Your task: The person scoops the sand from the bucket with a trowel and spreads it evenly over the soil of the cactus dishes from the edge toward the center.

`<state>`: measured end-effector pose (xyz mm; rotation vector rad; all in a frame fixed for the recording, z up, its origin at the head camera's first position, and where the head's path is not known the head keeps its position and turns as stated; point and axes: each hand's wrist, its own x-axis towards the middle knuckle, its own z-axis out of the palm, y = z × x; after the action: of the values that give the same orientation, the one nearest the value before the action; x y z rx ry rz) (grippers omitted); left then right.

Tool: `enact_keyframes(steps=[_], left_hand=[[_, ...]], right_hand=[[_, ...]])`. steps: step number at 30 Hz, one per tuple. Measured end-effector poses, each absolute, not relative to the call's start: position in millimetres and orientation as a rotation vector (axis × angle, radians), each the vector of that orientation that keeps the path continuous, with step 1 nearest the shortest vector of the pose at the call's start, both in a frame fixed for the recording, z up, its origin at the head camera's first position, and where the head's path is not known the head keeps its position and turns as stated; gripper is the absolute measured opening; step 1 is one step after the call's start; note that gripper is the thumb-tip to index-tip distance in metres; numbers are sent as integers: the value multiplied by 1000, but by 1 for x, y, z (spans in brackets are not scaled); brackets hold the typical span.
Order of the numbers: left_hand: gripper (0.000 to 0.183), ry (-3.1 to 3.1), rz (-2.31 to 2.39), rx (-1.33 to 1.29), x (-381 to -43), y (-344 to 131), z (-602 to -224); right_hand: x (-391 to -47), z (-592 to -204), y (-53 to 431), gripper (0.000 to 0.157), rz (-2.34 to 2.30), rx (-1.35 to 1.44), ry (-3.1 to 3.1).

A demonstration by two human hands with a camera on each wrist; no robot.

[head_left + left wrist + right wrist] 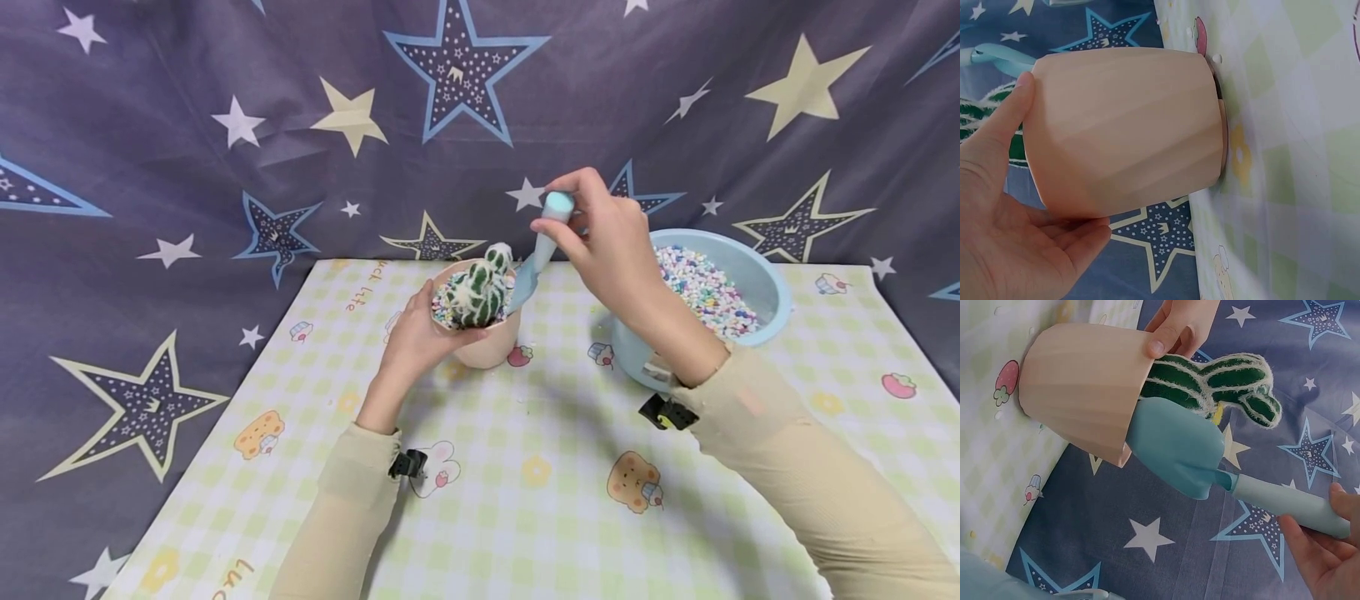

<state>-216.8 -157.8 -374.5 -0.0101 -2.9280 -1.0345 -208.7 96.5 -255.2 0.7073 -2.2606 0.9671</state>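
A peach plant pot [486, 348] stands on the table with a green, white-fuzzed cactus [480, 296] and small colourful pebbles inside. My left hand [423, 337] grips the pot around its near left side, the thumb [1013, 103] at the rim. In my right hand [611, 237] a light blue trowel [1179, 447] is pinched by its handle [1291, 503]. It tilts down into the pot, its blade tip at the rim beside the cactus. How deep the tip goes is hidden by the pot wall.
A light blue bucket [780, 304] holding multicoloured pebbles [705, 292] stands right of the pot, partly behind my right forearm. A green checked cloth [525, 533] covers the table. A dark curtain [285, 50] with stars hangs behind it.
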Motion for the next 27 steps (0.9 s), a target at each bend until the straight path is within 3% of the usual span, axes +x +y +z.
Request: enact_keyframes(steps=[15,27], left_hand=[[120,-2940,-1186,-63,-215,-168,-371],[112,-2847,-1230,-187,-208,-184,-339]], right_hand=[[-208,-262,116,35,1097,622,-2189],[-205,-262,129,30,1200,558,-2138]])
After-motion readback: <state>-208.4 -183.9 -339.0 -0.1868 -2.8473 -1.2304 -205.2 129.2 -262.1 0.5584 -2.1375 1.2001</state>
